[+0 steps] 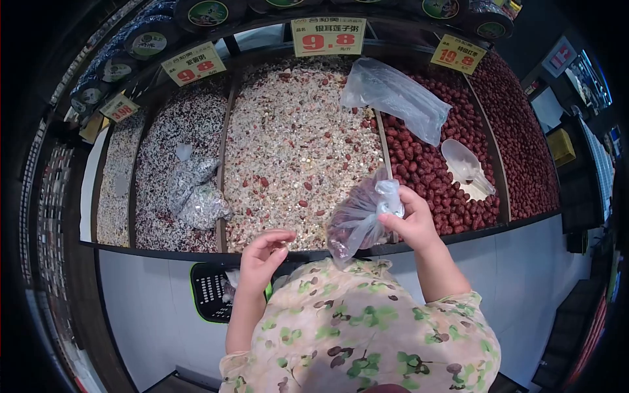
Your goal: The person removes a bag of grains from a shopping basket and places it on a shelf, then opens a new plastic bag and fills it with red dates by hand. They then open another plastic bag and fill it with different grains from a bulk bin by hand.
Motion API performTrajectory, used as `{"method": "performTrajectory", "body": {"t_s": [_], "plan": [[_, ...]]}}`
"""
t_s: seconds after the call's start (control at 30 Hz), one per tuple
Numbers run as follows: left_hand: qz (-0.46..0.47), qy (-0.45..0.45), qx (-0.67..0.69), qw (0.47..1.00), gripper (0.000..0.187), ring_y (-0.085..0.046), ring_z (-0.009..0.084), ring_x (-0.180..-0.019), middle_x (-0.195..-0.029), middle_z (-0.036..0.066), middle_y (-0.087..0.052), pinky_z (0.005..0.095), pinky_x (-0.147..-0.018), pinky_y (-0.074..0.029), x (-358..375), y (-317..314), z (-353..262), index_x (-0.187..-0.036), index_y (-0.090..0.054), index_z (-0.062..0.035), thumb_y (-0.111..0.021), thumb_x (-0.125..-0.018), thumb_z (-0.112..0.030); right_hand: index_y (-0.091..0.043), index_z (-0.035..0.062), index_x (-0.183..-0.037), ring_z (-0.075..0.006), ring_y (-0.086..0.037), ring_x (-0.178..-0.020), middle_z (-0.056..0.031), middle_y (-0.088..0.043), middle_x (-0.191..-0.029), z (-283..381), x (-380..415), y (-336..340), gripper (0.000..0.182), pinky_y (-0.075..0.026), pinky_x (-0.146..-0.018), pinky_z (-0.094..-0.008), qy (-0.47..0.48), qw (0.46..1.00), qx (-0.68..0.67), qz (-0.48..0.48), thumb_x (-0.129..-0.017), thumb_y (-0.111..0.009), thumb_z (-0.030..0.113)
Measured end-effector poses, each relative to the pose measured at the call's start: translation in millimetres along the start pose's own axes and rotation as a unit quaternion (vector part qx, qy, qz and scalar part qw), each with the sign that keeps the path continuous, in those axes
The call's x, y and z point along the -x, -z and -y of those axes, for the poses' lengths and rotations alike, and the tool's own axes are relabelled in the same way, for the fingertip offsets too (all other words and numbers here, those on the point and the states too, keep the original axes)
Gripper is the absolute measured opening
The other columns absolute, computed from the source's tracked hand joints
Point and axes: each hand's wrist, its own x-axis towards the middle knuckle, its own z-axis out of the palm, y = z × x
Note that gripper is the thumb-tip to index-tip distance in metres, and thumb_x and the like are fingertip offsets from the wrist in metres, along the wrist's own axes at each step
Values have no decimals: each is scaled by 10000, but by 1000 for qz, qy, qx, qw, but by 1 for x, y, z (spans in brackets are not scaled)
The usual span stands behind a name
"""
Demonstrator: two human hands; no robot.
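Observation:
My right hand [414, 221] grips the gathered, twisted neck of a clear plastic bag [357, 209] with dark red dates inside. The bag hangs at the front edge of the bins, over the divider between the pale grain mix [295, 150] and the red dates [419, 164]. My left hand [265, 257] is at the front edge of the grain mix, fingers slightly curled and apart, holding nothing. A clear scoop [464, 164] lies on the dates. Behind it, an unfilled plastic bag [396, 98] rests across the divider.
Filled plastic bags [200, 196] sit on the black-and-white grain [173, 137] at left. A black basket [211, 298] with a green rim stands below the bins. Price signs [327, 37] line the back. More small red dates [524, 144] fill the right bin.

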Motion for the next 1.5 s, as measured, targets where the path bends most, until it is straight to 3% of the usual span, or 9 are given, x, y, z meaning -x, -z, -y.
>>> {"method": "performTrajectory", "body": {"t_s": [0.07,0.27,0.4,0.53,0.67,0.9,1.07,1.23,1.5], "plan": [[61,-53,-142,987,371,-526,209,-1072,-1123,113,-574,319,-929,-391,-13,-14,-6,-1126,-554,-13,-631,-765,-56,-526,2,-1080,-68,-569,-663,-11,-582,-842,-7,-2,-28,323,-452,-522,-205,-81,992,-81,59,-785,-641,67],[68,-9,-189,980,458,-512,223,-1100,-1174,121,-537,339,-947,-386,-12,-40,-9,-1194,-510,-41,-658,-763,-80,-505,18,-1047,-142,-622,-613,-100,-623,-861,-40,-11,-76,227,-493,-494,-203,-250,926,-220,179,-850,-562,115],[19,-2,-40,999,448,-517,180,-1084,-1175,120,-530,323,-937,-398,-4,-28,21,-1209,-457,-12,-610,-789,12,-465,7,-1094,-191,-654,-699,-143,-624,-897,-45,-21,-78,230,-535,-545,-222,-305,889,-283,192,-893,-469,120],[-28,49,46,997,347,-582,152,-945,-1047,111,-592,281,-867,-437,-3,-29,42,-1139,-470,6,-576,-810,38,-438,2,-1132,-184,-641,-753,-122,-613,-899,-55,-21,-75,278,-520,-590,-241,-301,906,-209,211,-882,-498,106],[-42,102,19,994,290,-581,127,-916,-1002,95,-609,244,-815,-450,-2,-27,54,-1111,-469,22,-549,-832,26,-500,21,-1082,-136,-590,-712,-64,-565,-842,-57,-15,-75,317,-484,-598,-225,-62,981,8,185,-784,-602,61],[15,107,-39,993,243,-577,95,-887,-980,82,-618,232,-779,-459,-2,-23,55,-1077,-482,15,-554,-845,1,-566,51,-950,-235,-569,-654,-101,-548,-835,-58,-21,-80,240,-471,-594,-316,203,928,252,185,-711,-584,51],[-4,69,-185,980,232,-593,115,-855,-937,80,-623,251,-743,-468,0,-34,36,-1041,-513,0,-593,-825,-24,-559,62,-920,-281,-579,-678,-121,-566,-804,-59,-19,-81,201,-464,-594,-353,172,925,285,185,-720,-565,81],[1,-154,-407,900,311,-600,285,-870,-945,129,-598,331,-755,-482,-2,-32,34,-1004,-552,-24,-641,-708,9,-539,53,-923,-222,-576,-647,-96,-572,-705,-77,-17,-80,176,-451,-588,-331,21,961,207,180,-760,-549,119],[9,-155,-473,867,324,-583,307,-875,-961,128,-580,360,-726,-486,-3,-38,36,-976,-552,-32,-645,-668,8,-532,57,-959,-198,-571,-652,-78,-572,-699,-84,-24,-81,207,-452,-612,-325,-41,953,212,213,-766,-540,129]]}}
